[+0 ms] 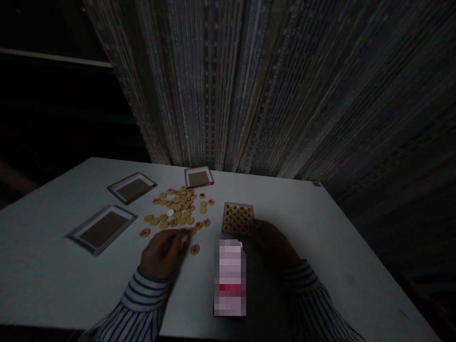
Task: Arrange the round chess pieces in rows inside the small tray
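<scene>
My left hand (161, 251) is low over the table, its fingers curled into a pinch beside a red-marked Chinese chess piece (193, 231). Too dark to make out is whatever lies between those fingertips. Loose round wooden pieces (181, 213), some face down and some with red or black characters, are spread in a heap beyond this hand. To the right stands a small box (223, 219) packed with black-marked pieces (238, 217) in neat rows. My right hand (272, 242) grips the box's right side with its fingers.
Three shallow rectangular trays (74, 236), (154, 184), (213, 181) sit left and behind the heap on the white table (292, 204). A blurred pink-and-white pack (230, 266) lies at the front middle. A striped curtain (228, 85) hangs along the back edge.
</scene>
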Available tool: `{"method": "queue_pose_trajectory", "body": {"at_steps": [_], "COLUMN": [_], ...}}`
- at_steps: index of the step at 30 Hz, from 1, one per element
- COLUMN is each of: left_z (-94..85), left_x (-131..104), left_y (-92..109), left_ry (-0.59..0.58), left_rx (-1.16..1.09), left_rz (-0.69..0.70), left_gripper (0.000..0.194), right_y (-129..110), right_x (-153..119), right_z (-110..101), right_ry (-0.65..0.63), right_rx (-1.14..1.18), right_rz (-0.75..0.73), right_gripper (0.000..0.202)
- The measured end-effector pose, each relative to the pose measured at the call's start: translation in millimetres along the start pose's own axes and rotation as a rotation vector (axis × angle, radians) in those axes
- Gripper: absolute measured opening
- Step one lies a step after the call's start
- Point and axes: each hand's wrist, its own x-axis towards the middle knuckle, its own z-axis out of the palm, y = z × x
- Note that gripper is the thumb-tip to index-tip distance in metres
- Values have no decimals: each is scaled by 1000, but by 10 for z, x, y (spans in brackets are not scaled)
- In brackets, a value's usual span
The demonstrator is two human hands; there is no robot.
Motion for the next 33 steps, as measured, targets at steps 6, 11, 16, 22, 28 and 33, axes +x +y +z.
{"method": "queue_pose_trajectory", "body": {"at_steps": [6, 11, 16, 22, 28, 33], "left_z": [-71, -104, -107, -119, -128, -134], "left_x": [-46, -110, -157, -158, -162, -166], "left_y": [-37, -105, -154, -171, -188, -183], "left_ry": [24, 33, 81, 96, 107, 111], "left_rx": [-44, -61, -62, -68, -76, -88], "left_rz": [-36, -96, -125, -78, -96, -112], "left_gripper": [24, 24, 22, 19, 19, 19], "right_y": [-5, 34, 103, 102, 64, 19], "right_x": [-10, -45, -83, -80, -77, -70], "right_z": [27, 73, 101, 95, 110, 81], "right_ry": [22, 87, 365, 431, 487, 497], "right_rx": [51, 81, 22, 8, -9, -18], "right_rz": [60, 55, 12, -18, -32, -64], "right_gripper": [38, 40, 32, 24, 24, 23]}}
